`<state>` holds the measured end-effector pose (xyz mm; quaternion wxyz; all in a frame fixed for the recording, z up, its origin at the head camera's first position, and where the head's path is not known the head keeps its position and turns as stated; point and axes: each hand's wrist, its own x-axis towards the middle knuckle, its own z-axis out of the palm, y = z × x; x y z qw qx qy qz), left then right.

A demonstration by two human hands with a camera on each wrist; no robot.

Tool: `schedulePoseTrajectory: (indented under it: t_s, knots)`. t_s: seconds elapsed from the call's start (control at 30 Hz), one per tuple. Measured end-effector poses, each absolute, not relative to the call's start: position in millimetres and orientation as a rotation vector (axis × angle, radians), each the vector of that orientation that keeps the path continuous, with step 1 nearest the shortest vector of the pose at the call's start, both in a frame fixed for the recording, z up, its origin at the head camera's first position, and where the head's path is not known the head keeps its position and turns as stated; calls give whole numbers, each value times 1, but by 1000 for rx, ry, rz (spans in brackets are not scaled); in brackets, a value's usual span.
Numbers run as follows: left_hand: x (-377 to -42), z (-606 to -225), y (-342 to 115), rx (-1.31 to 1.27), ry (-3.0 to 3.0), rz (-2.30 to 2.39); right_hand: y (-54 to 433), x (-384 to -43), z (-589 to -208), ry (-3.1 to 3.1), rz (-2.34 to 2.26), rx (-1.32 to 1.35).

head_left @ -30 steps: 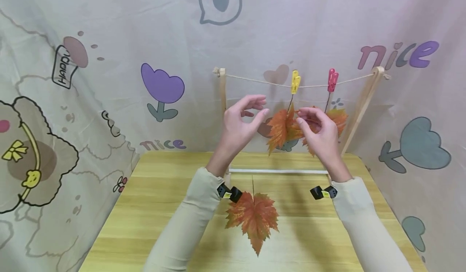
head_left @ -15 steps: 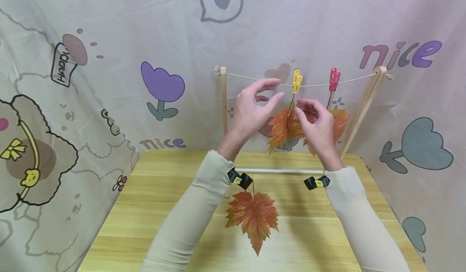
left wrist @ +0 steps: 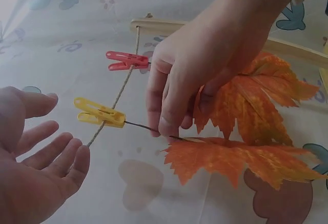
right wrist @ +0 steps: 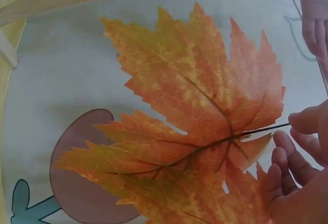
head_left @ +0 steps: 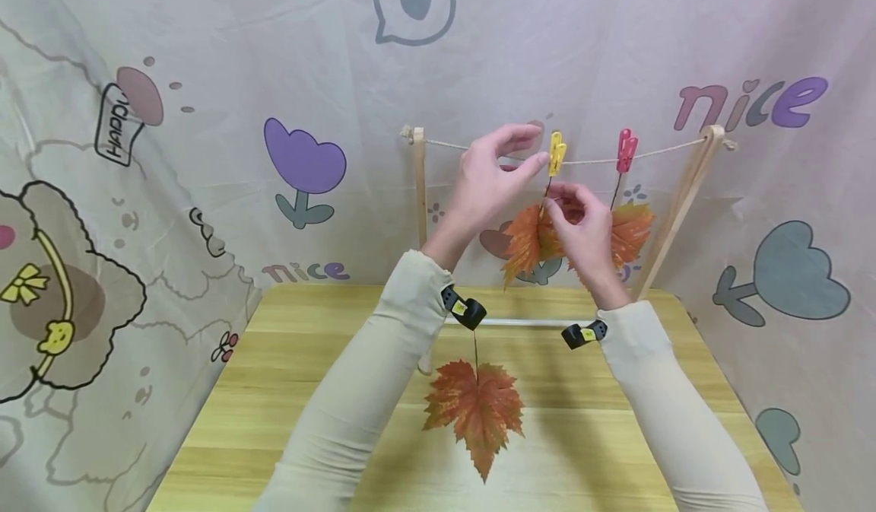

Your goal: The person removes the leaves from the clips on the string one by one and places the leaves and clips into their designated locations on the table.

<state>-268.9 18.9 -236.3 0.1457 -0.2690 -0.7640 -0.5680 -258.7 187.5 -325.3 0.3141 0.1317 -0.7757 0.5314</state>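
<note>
A yellow clothespin [head_left: 557, 154] clamps the thin dark stem of an orange maple leaf [head_left: 522, 242] to a sagging rope [head_left: 665, 150]. My right hand [head_left: 583, 223] pinches that stem between thumb and fingers just above the leaf blade, as the right wrist view also shows. Beside the clothespin, to its left, my left hand [head_left: 496, 173] is raised with thumb and fingers spread apart and nothing between them. Farther right, a red clothespin [head_left: 626, 151] holds another orange leaf [head_left: 633, 230] by its stem, partly hidden behind my right hand.
The rope runs between two wooden posts [head_left: 420, 192] of a stand, joined low down by a white bar [head_left: 527, 322]. A third, redder maple leaf [head_left: 475, 413] lies on the wooden table [head_left: 274, 405] in front. A printed cloth [head_left: 479, 63] hangs close behind.
My left hand has moved up and right to beside the yellow clothespin. My right hand has shifted up and left and now pinches the leaf's stem.
</note>
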Motion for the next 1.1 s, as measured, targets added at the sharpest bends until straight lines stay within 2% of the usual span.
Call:
schedulePoseTrajectory:
  t_s: [0.27, 1.1]
  knots:
    - [-279, -231, 29, -758, -2295, -1616, 193, -275, -341, -2052, 1363, 349]
    - [-291, -231, 47, -660, -2318, -1547, 189, -271, -344, -1983, 1336, 368]
